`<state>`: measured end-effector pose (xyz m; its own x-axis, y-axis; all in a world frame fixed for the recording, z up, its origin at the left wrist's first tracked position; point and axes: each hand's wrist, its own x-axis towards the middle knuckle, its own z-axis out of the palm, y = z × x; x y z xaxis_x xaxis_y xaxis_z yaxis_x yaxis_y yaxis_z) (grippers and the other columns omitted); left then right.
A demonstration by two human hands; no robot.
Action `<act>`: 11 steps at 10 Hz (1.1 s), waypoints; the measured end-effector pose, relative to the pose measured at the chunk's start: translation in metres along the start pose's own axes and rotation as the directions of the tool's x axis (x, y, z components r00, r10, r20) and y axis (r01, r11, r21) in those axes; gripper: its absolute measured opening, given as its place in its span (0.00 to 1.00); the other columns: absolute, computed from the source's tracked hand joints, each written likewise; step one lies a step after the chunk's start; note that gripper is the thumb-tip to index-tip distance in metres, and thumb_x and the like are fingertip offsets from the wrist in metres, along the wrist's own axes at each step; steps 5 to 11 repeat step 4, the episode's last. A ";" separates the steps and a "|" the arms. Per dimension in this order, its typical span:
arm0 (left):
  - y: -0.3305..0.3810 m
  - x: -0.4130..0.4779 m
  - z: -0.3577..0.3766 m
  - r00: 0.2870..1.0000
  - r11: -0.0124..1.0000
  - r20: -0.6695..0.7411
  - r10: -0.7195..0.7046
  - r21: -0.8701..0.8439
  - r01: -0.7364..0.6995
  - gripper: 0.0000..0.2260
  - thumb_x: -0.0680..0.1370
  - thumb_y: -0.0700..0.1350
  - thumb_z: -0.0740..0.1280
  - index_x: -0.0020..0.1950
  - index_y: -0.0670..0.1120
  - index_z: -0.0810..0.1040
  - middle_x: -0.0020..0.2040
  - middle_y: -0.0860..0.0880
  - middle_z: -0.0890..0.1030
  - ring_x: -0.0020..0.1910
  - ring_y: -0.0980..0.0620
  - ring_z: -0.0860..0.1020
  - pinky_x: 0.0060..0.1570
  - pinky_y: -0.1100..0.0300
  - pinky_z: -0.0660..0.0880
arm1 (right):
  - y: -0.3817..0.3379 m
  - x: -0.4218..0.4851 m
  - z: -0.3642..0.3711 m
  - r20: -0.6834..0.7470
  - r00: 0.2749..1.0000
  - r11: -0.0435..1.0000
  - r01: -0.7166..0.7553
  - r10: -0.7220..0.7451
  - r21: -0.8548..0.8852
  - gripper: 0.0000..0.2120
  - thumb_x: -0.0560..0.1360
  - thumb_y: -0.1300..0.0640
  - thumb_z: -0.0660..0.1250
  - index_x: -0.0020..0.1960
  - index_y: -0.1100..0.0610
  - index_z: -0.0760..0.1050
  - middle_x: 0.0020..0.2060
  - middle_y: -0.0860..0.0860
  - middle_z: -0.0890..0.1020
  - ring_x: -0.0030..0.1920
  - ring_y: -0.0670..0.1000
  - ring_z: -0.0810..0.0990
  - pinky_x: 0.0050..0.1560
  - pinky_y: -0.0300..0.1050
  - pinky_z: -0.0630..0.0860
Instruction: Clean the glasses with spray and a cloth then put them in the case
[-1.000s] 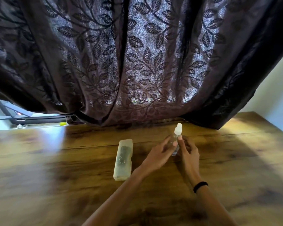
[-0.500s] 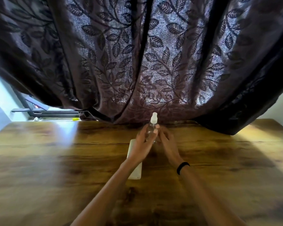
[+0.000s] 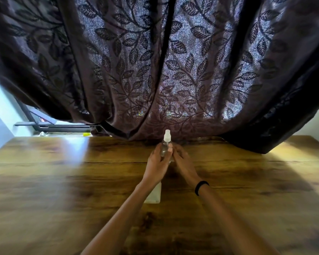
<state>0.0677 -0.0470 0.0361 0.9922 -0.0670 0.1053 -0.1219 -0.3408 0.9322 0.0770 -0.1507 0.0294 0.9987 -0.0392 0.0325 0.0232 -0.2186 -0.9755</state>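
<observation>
At the counter's [image 3: 63,181] far edge, left hand [image 3: 157,163] fingers wrap the upright spray bottle [image 3: 166,142], right hand [image 3: 182,161] grip unclear; best lifted level, nozzle off the curtain [image 3: 173,70].

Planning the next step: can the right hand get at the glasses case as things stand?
Probably not cleanly. The right hand is at the spray bottle, and the left hand and its wrist cross over the case, leaving only its near end showing. Lifting the left arm would free it.
</observation>
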 end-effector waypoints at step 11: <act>0.015 -0.008 -0.009 0.994 0.990 -0.105 -0.010 0.141 0.025 0.27 0.79 0.53 0.57 0.74 0.46 0.53 0.74 0.43 0.59 0.73 0.45 0.54 0.68 0.51 0.57 | -0.018 -0.010 -0.012 -0.057 0.998 0.999 0.034 -0.035 -0.006 0.24 0.76 0.42 0.57 0.67 0.54 0.66 0.59 0.49 0.75 0.56 0.46 0.75 0.56 0.39 0.72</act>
